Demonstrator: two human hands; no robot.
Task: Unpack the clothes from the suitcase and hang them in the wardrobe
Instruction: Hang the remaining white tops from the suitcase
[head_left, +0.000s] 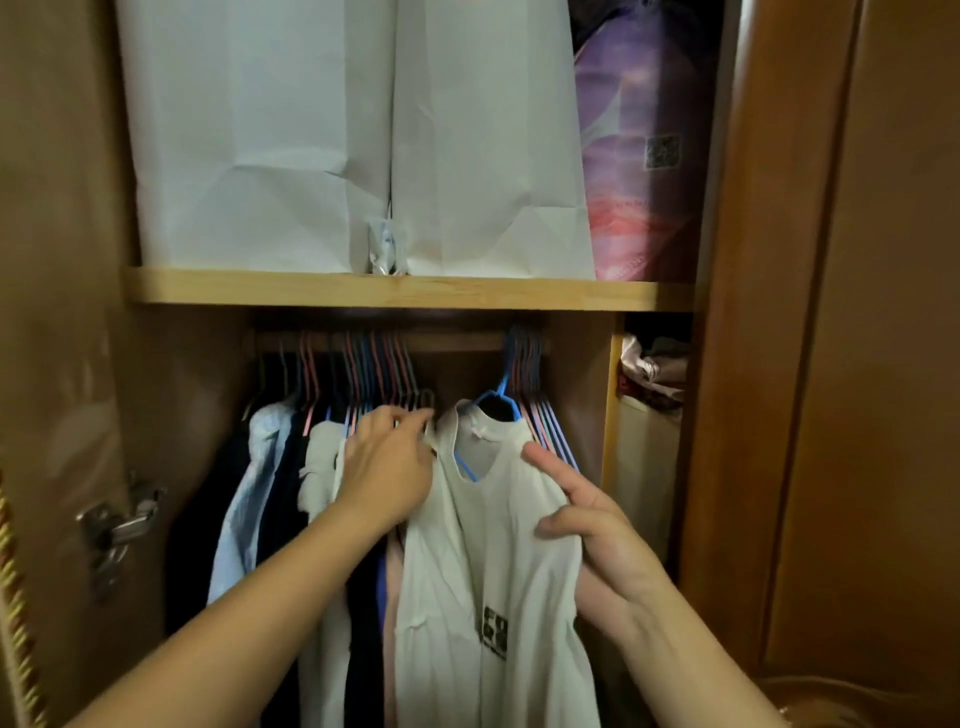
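- Head view, nearest first: the right hand (587, 525) pinches the white shirt (488, 571) at its right shoulder, thumb tucked under a fold of cloth and forefinger stretched up toward the collar.
- The left hand (387, 467) is at the shirt's other shoulder, fingers curled in beside the hung clothes (270, 493); whether it grips the shirt's edge or only parts the neighbours, I cannot tell.
- The shirt lies between the two hands, touching both, its long axis running straight down. It is already on a blue hanger (496, 402), whose hook reaches up to the rail (457, 340).
- Both hands are about equally near; the right has the clearer hold. The coming move is likely a settling of the shoulders on the hanger, in the gap between the left bunch and the empty hangers (550, 436) just to the right.
- Writing: a black printed block low on the shirt's front, too blurred to read.
- Farther up, a shelf (405, 291) carries white bags (363, 130) and a purple pack (644, 156) with a QR-like square, not legible.
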